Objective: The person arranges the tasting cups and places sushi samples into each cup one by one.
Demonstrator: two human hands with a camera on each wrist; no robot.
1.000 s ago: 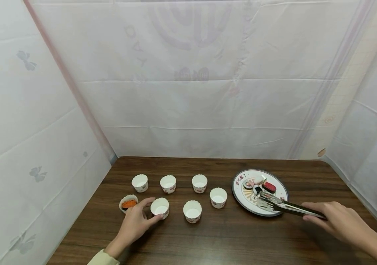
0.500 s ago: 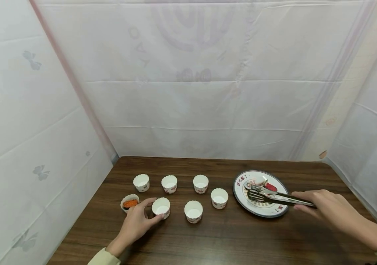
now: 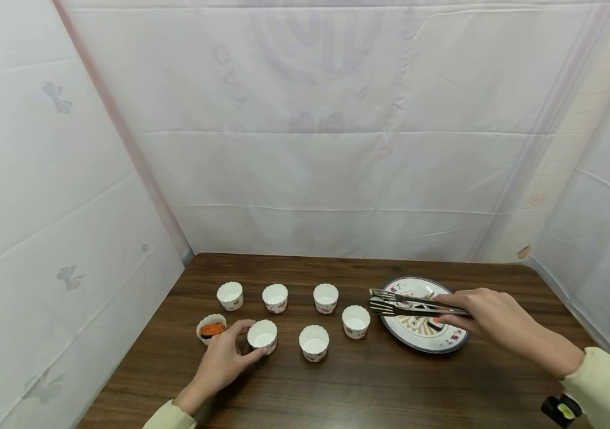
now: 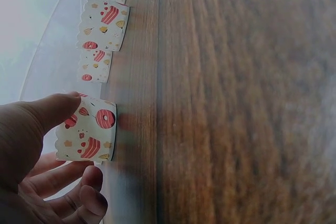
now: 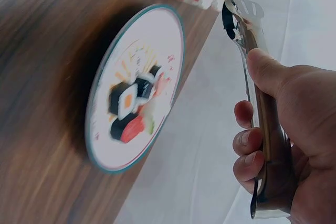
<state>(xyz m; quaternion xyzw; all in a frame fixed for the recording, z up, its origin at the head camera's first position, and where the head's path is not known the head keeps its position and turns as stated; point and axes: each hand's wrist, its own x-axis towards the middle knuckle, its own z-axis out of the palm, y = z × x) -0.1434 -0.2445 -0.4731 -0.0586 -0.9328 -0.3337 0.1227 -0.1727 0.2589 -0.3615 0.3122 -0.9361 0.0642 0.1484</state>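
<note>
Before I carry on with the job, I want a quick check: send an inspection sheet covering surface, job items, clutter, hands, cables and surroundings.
Surface: dark brown wood-grain table.
Job items: seven paper cups, one holding orange-topped sushi, six empty; plate bearing several sushi pieces; metal tongs.
Clutter: nothing seen.
Hands: left hand pinches an empty cup; right hand holds the tongs, raised; whether these grip food, cannot tell.
Cables: nothing seen.
Surroundings: pale patterned sheeting behind and at both sides.

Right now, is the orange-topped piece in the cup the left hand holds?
No: in the head view, the orange-topped piece sits in a different cup beside the left hand.
</note>
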